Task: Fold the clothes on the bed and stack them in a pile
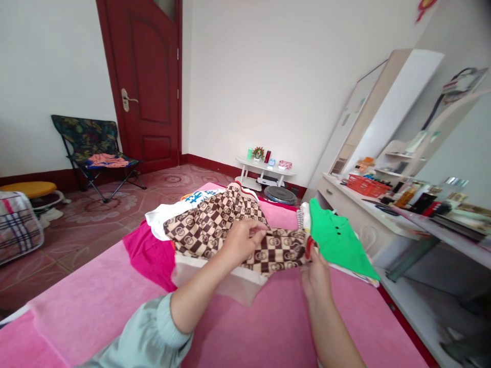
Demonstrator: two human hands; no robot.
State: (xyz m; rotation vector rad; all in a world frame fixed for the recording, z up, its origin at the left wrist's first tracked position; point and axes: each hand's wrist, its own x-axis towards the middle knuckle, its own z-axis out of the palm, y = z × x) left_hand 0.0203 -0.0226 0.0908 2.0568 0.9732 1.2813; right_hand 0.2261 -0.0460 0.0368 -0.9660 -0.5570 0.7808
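Note:
A brown and cream checked garment (207, 222) with a red-striped collar and cuff lies spread over other clothes on the pink bed cover (95, 286). One sleeve stretches to the right between my hands. My left hand (243, 239) pinches the fabric near the top of that sleeve. My right hand (316, 271) grips the striped cuff at the sleeve's end. Beneath the garment are a sheer pale cloth (233, 286), a magenta cloth (151, 255) and a white piece (159, 217). To the right of my right hand lies a green top (337, 237) on other folded clothes.
A dresser with a red basket (367, 185) and bottles stands along the right side. Beyond the bed are a low white table (264, 164) and a round dark object (281, 194). A folding chair (86, 138) holding clothes stands at the left, near a yellow stool (28, 189).

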